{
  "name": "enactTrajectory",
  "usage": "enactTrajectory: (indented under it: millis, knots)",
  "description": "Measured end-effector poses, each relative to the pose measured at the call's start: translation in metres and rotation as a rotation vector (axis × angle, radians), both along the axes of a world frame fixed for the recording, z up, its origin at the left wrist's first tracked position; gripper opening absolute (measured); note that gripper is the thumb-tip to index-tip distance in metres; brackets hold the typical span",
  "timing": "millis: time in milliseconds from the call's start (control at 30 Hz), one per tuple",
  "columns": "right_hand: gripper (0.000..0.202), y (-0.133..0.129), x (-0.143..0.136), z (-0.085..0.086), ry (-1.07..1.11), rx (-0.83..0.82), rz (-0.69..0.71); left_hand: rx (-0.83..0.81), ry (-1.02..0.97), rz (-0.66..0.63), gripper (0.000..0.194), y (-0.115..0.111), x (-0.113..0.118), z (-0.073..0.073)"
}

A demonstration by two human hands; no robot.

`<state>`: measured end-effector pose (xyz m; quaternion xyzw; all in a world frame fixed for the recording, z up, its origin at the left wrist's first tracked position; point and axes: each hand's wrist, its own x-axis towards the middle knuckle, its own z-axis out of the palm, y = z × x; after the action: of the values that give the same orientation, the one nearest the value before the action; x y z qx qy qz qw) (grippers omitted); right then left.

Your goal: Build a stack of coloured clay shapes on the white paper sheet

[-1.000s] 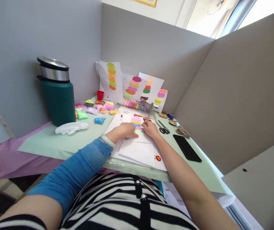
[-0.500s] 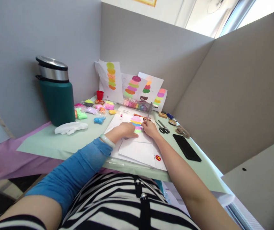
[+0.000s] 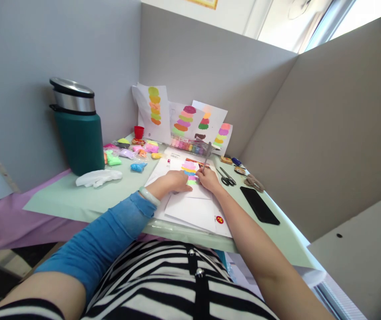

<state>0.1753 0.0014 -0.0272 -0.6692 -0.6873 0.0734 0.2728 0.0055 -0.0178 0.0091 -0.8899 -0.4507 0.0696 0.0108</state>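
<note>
A white sheet (image 3: 201,192) lies in front of me, bearing a stack of coloured clay bands (image 3: 189,166) in pink, yellow, blue, purple and green. My left hand (image 3: 176,180) rests on the sheet's left side, fingers and thumb stretched out against the bands. In my right hand (image 3: 209,179) a metal fork (image 3: 208,153) is pinched, handle pointing up. Its tines touch or nearly touch the lower right edge of the bands; exact contact is too small to make out.
Clay packets (image 3: 139,167) and a green bottle (image 3: 79,138) stand left, near a crumpled white tissue (image 3: 99,177). Scissors (image 3: 228,178) and a black phone (image 3: 259,205) lie right. Painted-looking sheets (image 3: 185,120) lean on the back partition, behind a clay box (image 3: 190,146).
The fork and my right hand have shifted very slightly left. My left hand stays in place on the sheet.
</note>
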Motion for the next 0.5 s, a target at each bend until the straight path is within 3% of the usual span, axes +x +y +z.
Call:
enactTrajectory:
  millis: [500]
  knots:
    - [0.018, 0.0032, 0.0024, -0.0045, 0.000, 0.024, 0.033, 0.009, -0.002, -0.009, 0.059, 0.0025, 0.0006, -0.0024]
